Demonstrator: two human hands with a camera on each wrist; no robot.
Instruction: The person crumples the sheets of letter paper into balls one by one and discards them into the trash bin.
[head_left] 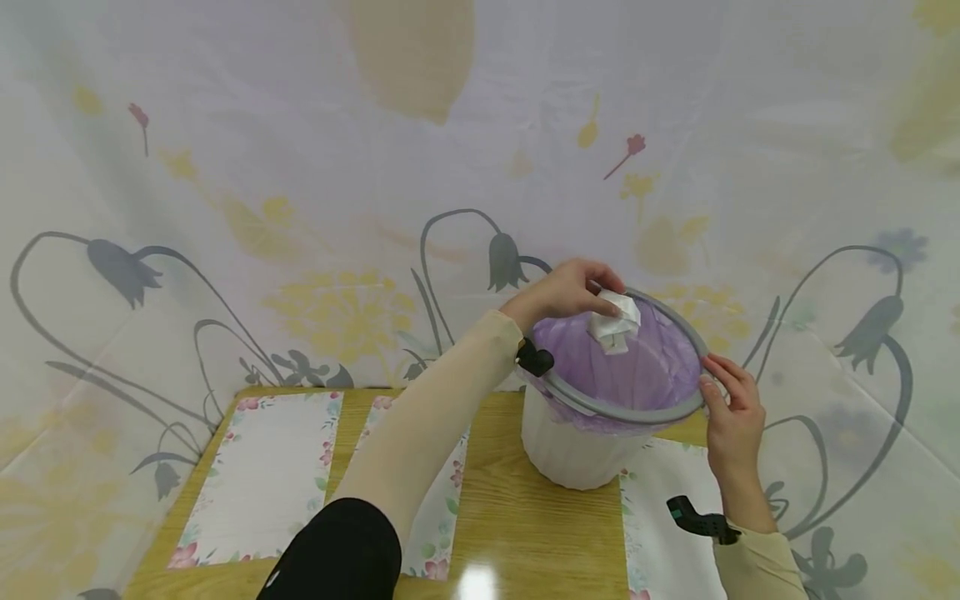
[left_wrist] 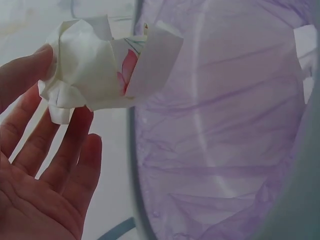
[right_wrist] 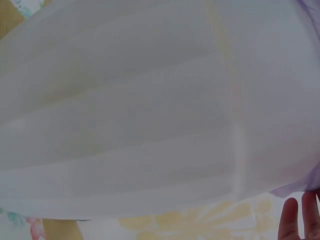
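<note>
A white waste bin (head_left: 570,446) with a purple bag liner (head_left: 663,358) and a grey rim ring (head_left: 693,333) is tilted on the table, its mouth facing me. My left hand (head_left: 573,290) pinches a crumpled sheet of paper (head_left: 617,325) over the mouth. In the left wrist view, a pink flower print shows on a fold of this crumpled paper (left_wrist: 90,65); thumb and fingers hold one end. My right hand (head_left: 735,412) grips the rim at its right side, thumb in front. Only fingertips (right_wrist: 288,217) of it show in the right wrist view, beside the bin's wall (right_wrist: 125,120).
Flower-bordered paper sheets lie on the wooden table (head_left: 540,542): one sheet (head_left: 262,475) at left, another (head_left: 438,517) partly under my left arm, a third sheet (head_left: 671,508) at right. A flower-printed curtain (head_left: 465,167) hangs behind the table.
</note>
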